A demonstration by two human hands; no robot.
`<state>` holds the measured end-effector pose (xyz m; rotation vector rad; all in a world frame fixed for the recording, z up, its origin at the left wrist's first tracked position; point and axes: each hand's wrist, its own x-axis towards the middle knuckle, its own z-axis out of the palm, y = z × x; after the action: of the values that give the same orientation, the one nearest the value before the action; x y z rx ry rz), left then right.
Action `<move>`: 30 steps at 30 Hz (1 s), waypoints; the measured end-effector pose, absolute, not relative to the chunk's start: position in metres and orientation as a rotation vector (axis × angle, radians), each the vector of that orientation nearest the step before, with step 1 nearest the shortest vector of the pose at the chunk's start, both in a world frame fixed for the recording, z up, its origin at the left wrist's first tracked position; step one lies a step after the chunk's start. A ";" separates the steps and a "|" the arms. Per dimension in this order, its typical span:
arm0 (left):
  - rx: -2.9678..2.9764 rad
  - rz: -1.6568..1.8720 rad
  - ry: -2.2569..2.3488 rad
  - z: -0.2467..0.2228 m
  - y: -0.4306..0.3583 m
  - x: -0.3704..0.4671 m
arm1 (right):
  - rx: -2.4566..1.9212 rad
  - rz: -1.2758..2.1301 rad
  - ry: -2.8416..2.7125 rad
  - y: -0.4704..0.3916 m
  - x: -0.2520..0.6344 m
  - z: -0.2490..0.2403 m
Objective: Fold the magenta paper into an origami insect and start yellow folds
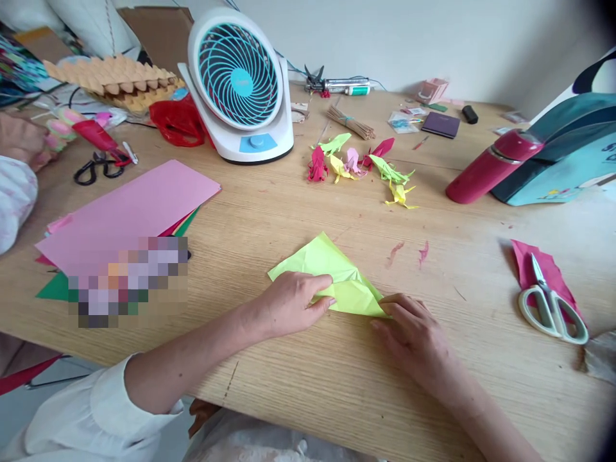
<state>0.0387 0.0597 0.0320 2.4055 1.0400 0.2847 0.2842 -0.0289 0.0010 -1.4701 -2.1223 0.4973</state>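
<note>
A creased sheet of lime-green paper point(315, 256) lies partly folded on the wooden table in front of me. My left hand point(301, 301) pinches its front edge between thumb and fingers, near the middle. At the paper's right corner, my right hand point(411, 330) has its fingers bent over the tip, with the thumb tucked below. Creases meet in a point close to the centre of the sheet. Beyond it stand several folded paper figures point(389, 170) in green, yellow, pink and red.
White-handled scissors point(553, 314) rest on red paper point(522, 256) at right. A red flask point(495, 167) leans by a teal bag point(558, 160). At left is a stack of coloured paper point(139, 199), a blurred-out item on it. Behind are a fan point(240, 83) and another person's hand point(22, 138).
</note>
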 end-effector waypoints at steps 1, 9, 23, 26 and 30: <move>2.375 0.268 1.067 0.034 0.062 0.042 | -1.500 0.527 -2.070 -0.029 0.285 0.000; 2.267 0.202 1.140 0.040 0.086 0.062 | -1.671 0.594 -1.864 -0.023 0.279 -0.004; 2.356 0.215 1.163 0.025 0.094 0.067 | -1.812 0.580 -1.715 -0.026 0.299 -0.007; 2.318 0.145 1.237 0.026 0.090 0.067 | -1.772 0.606 -1.751 -0.026 0.300 -0.006; 2.218 0.141 1.252 0.023 0.082 0.062 | -1.713 0.625 -1.908 -0.026 0.301 -0.004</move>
<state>0.0621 0.0824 0.0233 2.2177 1.2522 0.1414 0.3010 -0.0264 -0.0038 -1.7132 -1.9083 0.6247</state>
